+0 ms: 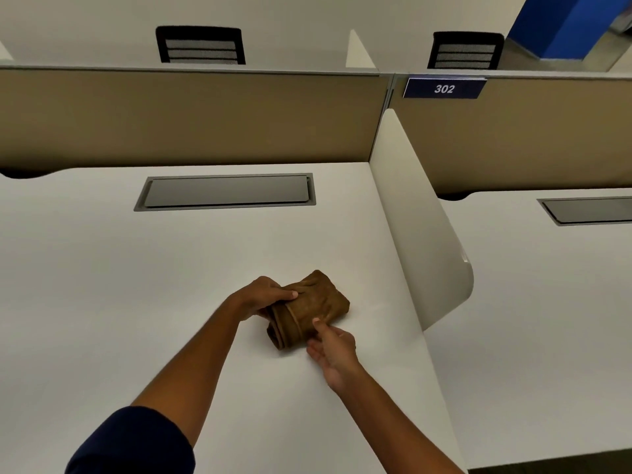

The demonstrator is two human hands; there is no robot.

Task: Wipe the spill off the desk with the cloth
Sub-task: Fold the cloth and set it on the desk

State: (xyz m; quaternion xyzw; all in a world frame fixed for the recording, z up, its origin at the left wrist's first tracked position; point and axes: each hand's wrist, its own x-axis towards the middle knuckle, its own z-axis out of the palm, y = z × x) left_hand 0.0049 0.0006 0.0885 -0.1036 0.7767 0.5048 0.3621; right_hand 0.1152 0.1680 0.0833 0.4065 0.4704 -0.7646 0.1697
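Note:
A folded brown cloth (309, 307) lies on the white desk (136, 285), right of the middle. My left hand (261, 297) grips the cloth's left side, thumb on top and fingers under the fold. My right hand (331, 350) pinches the cloth's near right edge between thumb and fingers. No spill shows on the desk surface from this view.
A grey cable hatch (225, 192) is set into the desk near the back. A white rounded divider panel (420, 234) stands along the desk's right edge, with a tan partition (188, 118) behind. A neighbouring desk (547, 319) lies to the right.

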